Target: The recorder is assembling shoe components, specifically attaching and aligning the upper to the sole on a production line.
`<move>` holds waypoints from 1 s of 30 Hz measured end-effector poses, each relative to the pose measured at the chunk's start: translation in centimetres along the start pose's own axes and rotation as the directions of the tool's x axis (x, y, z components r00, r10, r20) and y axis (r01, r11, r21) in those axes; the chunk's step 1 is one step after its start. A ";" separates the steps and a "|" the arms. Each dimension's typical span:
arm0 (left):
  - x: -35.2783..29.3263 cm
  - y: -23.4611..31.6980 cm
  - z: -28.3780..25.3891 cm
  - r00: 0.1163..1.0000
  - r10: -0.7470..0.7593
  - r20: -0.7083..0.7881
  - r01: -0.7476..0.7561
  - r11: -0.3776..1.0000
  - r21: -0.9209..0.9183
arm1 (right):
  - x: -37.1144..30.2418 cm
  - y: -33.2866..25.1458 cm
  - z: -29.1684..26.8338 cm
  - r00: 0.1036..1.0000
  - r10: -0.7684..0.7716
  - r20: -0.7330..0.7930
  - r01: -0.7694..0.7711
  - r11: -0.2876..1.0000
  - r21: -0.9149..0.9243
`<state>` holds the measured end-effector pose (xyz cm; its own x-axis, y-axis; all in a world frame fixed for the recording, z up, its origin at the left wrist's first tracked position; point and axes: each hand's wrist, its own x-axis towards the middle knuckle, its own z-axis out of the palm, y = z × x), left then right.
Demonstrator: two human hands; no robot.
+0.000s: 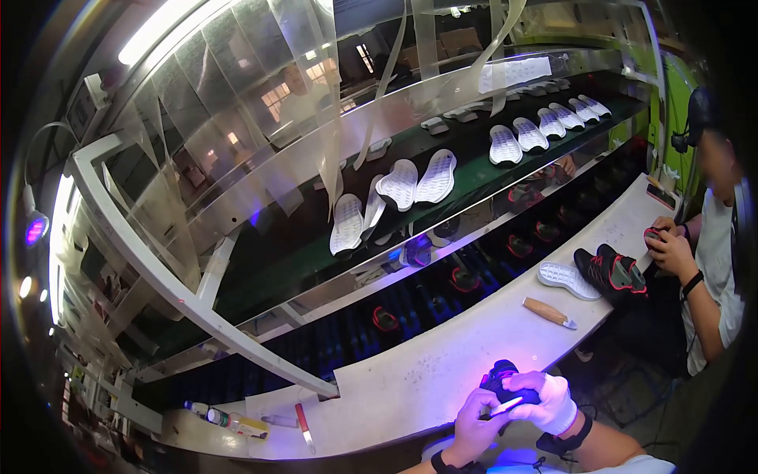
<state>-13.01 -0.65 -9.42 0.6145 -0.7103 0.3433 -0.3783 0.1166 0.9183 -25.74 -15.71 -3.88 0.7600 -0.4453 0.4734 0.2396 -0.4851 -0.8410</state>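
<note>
At the near edge of the bench, both my hands are closed around a dark shoe (500,374) lit by purple light. My left hand (472,426) grips its near left side. My right hand (553,404), in a pale glove, has its fingers curled over the shoe from the right. Between the two hands shows a narrow white piece (506,407), too small and bright to name. My fingers hide much of the shoe. Farther along the bench lie a tool with a wooden handle (546,310), a white sole (567,280) and a pair of black-and-red shoes (606,270).
A co-worker's hands (671,251) hold a small dark-and-red item at the right. White soles (397,186) lie along the upper green belt (474,170); dark shoes with red trim (384,318) sit on the lower conveyor. A red-handled knife (305,426) and bottles (229,420) lie left. A white frame post (205,312) crosses the left side.
</note>
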 end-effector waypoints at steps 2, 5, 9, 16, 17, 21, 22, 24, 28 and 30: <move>0.2 -0.6 -0.3 0.997 -0.034 0.075 0.039 0.997 -0.061 | -0.2 0.0 0.2 0.998 0.057 -0.034 -0.058 0.998 -0.031; 0.4 -2.4 0.0 0.997 0.046 0.065 -0.041 0.996 -0.076 | -0.2 0.1 0.6 0.996 0.026 -0.080 -0.030 0.998 -0.049; 1.4 -0.9 0.1 0.947 -0.279 0.157 0.300 0.945 -0.130 | -1.3 0.9 0.2 0.988 0.105 -0.111 -0.096 0.992 0.078; 2.3 -1.3 0.8 0.984 0.044 0.173 -0.082 0.972 0.218 | -0.4 1.0 -6.6 0.973 0.221 0.073 -0.184 0.923 -0.337; 2.1 -3.2 -0.1 0.982 0.030 0.185 -0.077 0.966 0.248 | -0.3 1.8 -7.1 0.952 0.302 0.041 -0.268 0.895 -0.357; 2.9 -4.6 -4.9 0.950 -0.118 0.288 0.101 0.992 0.072 | -1.3 8.6 -5.9 0.810 0.487 -0.327 -0.513 0.858 0.006; 3.9 -2.8 -6.3 0.905 -0.238 0.354 0.301 0.944 -0.136 | -1.4 9.2 -5.0 0.732 0.626 -0.268 -0.595 0.780 0.195; 5.9 -1.1 -8.9 0.917 -0.196 0.347 0.216 0.976 -0.021 | -0.8 9.4 -0.6 0.685 0.728 -0.024 -0.409 0.412 0.814; 9.0 4.8 -10.7 0.940 0.041 0.338 -0.130 0.960 0.246 | 1.7 9.8 2.4 0.901 0.430 -0.051 -0.428 0.903 0.048; 8.9 4.8 -9.6 0.929 0.137 0.343 -0.259 0.904 0.340 | 3.9 7.1 3.0 0.993 0.103 -0.058 -0.087 0.968 0.235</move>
<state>-2.73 0.22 -0.11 0.2815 -0.8825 0.3769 -0.7362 0.0533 0.6747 -19.24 -18.69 -8.78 0.7443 -0.5357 0.3988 0.3082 -0.2542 -0.9167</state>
